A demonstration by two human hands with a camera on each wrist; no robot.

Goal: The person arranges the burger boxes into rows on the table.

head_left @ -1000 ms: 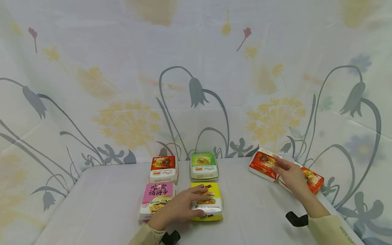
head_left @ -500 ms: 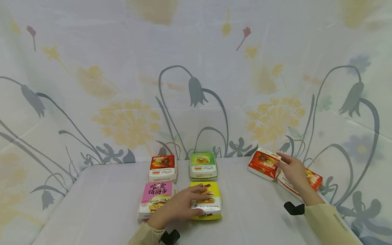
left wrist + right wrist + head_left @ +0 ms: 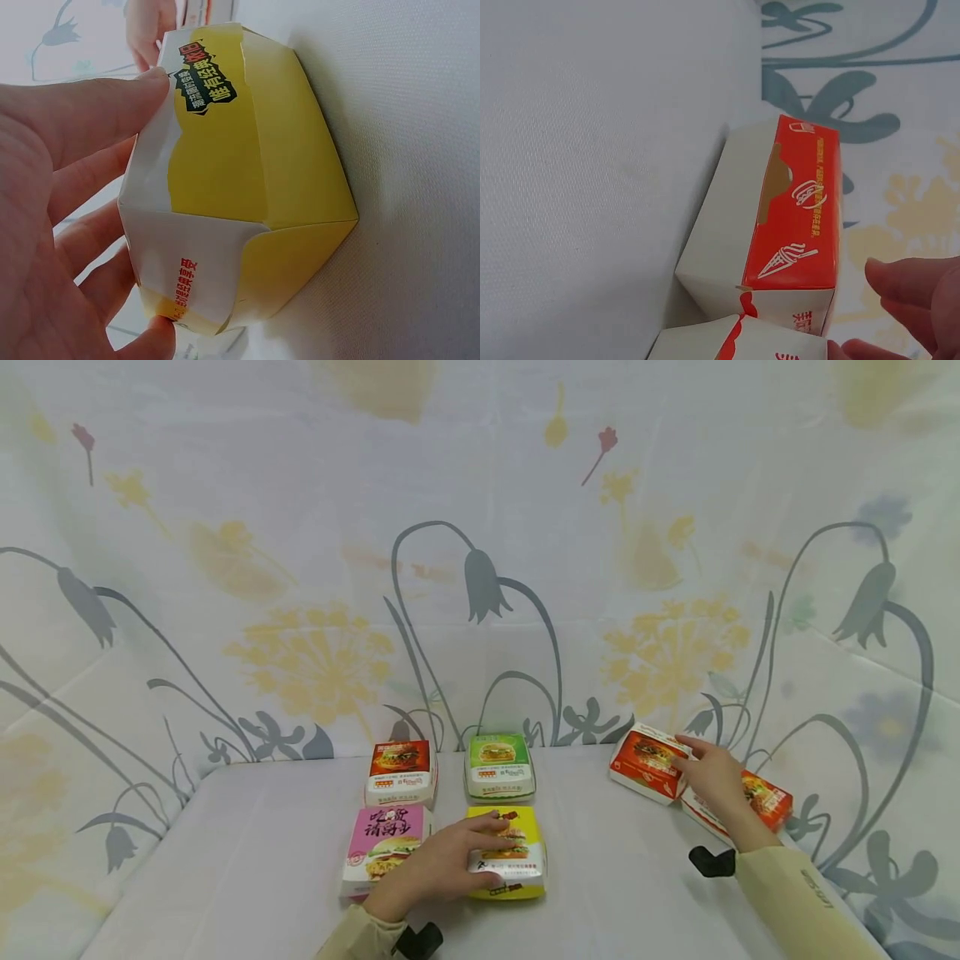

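My left hand (image 3: 444, 862) lies over the left part of a yellow and white burger box (image 3: 512, 868), fingers spread; the left wrist view shows its fingertips along the top of this box (image 3: 217, 157). A pink box (image 3: 375, 868) is partly behind that hand. At the right, my right hand (image 3: 720, 787) hovers where two red and white boxes meet, fingers loosely bent at the right edge of the left one (image 3: 648, 764) and covering part of the other (image 3: 767, 802). In the right wrist view, thumb and fingers stand beside a red box (image 3: 795, 217); contact is hard to tell.
Behind the pink and yellow boxes stand a red and white box (image 3: 400, 774) and a green and white box (image 3: 498, 768). All rest on a white-covered table (image 3: 240, 860), with a floral cloth (image 3: 480, 652) rising behind it.
My right hand has drawn back slightly to the right off the top of the left red box. My left hand stays on the yellow box, and the boxes keep their places.
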